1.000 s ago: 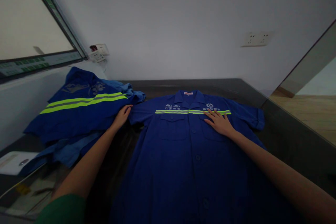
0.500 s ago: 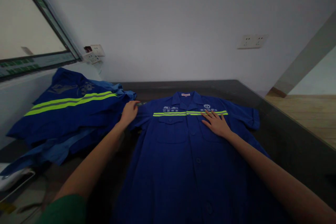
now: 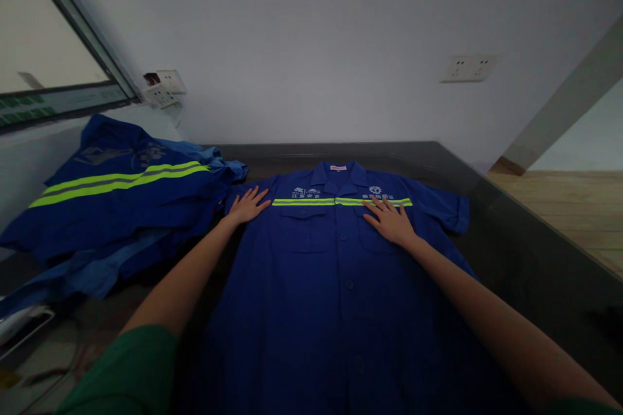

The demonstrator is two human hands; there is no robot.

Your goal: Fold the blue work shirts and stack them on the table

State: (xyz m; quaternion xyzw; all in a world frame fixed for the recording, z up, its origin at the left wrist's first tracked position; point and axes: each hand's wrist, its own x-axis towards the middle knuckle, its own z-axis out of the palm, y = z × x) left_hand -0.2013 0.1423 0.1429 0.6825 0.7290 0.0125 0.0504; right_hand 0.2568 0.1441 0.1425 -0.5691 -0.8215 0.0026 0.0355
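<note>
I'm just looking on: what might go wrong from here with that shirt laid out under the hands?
Two small things, perhaps. The left hand lies on the shirt close to the pile of clothes, so a sweep toward that side might bump or drag the pile. And the right hand presses flat on the chest; if it slid sideways while pressing, the cloth could bunch into creases.
</note>
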